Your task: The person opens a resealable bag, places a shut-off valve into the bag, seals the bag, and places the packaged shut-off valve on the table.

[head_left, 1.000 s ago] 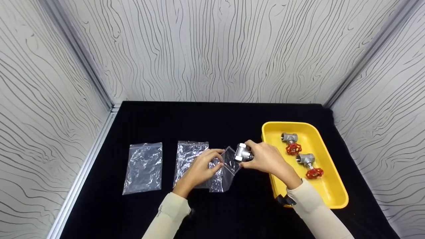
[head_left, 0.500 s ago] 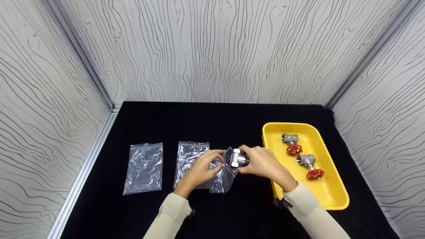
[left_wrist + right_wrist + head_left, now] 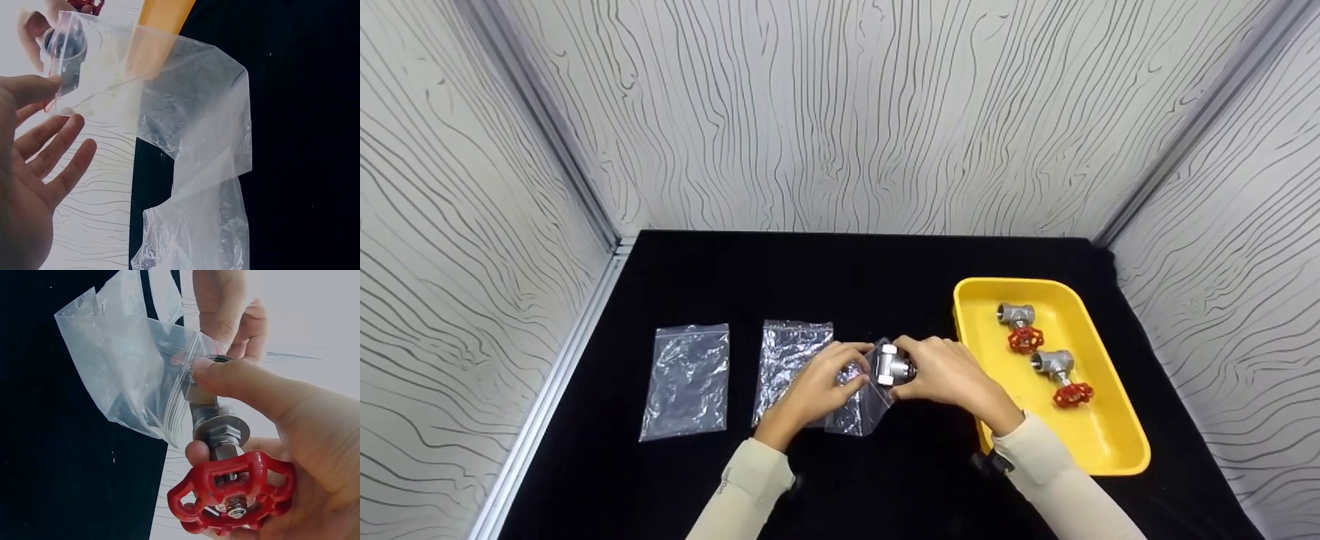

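Observation:
My left hand (image 3: 814,384) pinches the mouth edge of a clear zip bag (image 3: 197,98) between thumb and forefinger; its other fingers are spread in the left wrist view. My right hand (image 3: 952,375) holds a steel gate valve (image 3: 889,366) with a red handwheel (image 3: 239,492). Thumb and fingers go round the valve body, and the handwheel lies by the palm. The valve's pipe end sits at the bag's mouth, partly behind the film in the right wrist view. From the head view the handwheel is hidden by the hand.
On the right stands a yellow tray (image 3: 1099,442) with two more red-wheeled valves, one farther back (image 3: 1020,326) and one nearer (image 3: 1063,377). A flat clear bag (image 3: 686,382) lies left on the black cloth; another bag (image 3: 791,349) lies partly under my left hand.
My right hand has moved left and slightly down with the valve, bringing the valve's end into the bag's mouth. My left hand keeps its pinch on the bag, nearly still.

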`<action>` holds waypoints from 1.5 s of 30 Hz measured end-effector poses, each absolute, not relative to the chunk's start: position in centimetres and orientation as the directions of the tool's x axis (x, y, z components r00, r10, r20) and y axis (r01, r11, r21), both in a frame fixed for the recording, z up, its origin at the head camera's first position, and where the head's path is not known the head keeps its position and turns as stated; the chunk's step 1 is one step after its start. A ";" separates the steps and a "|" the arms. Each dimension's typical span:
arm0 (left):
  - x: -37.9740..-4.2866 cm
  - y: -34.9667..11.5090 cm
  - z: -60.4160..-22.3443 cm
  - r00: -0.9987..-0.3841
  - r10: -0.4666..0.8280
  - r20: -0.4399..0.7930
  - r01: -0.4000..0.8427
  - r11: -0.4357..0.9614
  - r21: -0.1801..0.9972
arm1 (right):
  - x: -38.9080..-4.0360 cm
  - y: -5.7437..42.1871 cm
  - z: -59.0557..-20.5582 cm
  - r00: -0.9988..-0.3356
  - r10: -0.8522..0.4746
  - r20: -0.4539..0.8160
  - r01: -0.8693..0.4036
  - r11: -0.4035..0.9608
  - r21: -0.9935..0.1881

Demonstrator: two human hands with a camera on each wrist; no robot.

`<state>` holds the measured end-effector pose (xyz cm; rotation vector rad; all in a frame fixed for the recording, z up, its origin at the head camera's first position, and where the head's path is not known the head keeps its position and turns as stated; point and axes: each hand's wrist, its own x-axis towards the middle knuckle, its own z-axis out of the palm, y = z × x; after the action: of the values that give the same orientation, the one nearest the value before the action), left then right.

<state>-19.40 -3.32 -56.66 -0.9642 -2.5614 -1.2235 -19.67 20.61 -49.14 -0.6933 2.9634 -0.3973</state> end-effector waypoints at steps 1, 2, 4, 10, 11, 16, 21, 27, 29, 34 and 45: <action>-19.4 -3.3 -56.7 -0.783 0.489 0.386 0.607 0.460 0.648 | -19.7 20.6 -49.2 -0.896 -0.444 -0.012 -0.426 0.866 -0.263; -19.5 -3.3 -56.8 -0.782 0.490 0.385 0.607 0.458 0.650 | -19.7 20.5 -49.2 -0.897 -0.441 -0.016 -0.422 0.868 -0.262; -19.5 -3.2 -56.8 -0.782 0.491 0.385 0.606 0.453 0.653 | -19.8 20.4 -49.3 -0.900 -0.436 -0.023 -0.415 0.871 -0.265; -19.3 -3.1 -56.6 -0.781 0.500 0.375 0.605 0.453 0.655 | -19.8 20.2 -49.6 -0.901 -0.432 -0.042 -0.407 0.873 -0.268; -19.3 -3.0 -56.6 -0.781 0.502 0.370 0.603 0.456 0.655 | -19.8 20.1 -49.7 -0.902 -0.430 -0.047 -0.403 0.875 -0.266; -19.1 -2.9 -56.7 -0.789 0.514 0.338 0.587 0.465 0.663 | -19.6 19.9 -49.8 -0.902 -0.424 -0.079 -0.393 0.883 -0.258; -19.0 -2.8 -56.8 -0.788 0.517 0.334 0.586 0.465 0.664 | -19.6 19.8 -49.8 -0.891 -0.438 -0.121 -0.394 0.877 -0.276; -18.9 -2.7 -57.0 -0.778 0.520 0.353 0.603 0.457 0.654 | -19.6 20.0 -50.0 -0.872 -0.461 -0.166 -0.390 0.858 -0.334; -18.9 -2.7 -57.0 -0.774 0.522 0.359 0.608 0.453 0.652 | -19.6 20.0 -50.0 -0.865 -0.471 -0.172 -0.393 0.850 -0.349; -19.0 -2.6 -57.1 -0.765 0.523 0.376 0.621 0.443 0.647 | -19.7 20.0 -50.1 -0.863 -0.477 -0.167 -0.395 0.843 -0.365; -18.8 -2.5 -57.4 -0.757 0.530 0.382 0.630 0.438 0.641 | -20.1 19.6 -50.8 -0.888 -0.440 -0.136 -0.354 0.840 -0.411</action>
<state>-18.80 -2.51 -57.37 -1.0376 -2.5567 -1.2223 -20.07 19.56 -50.85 -0.6113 2.7943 -0.5609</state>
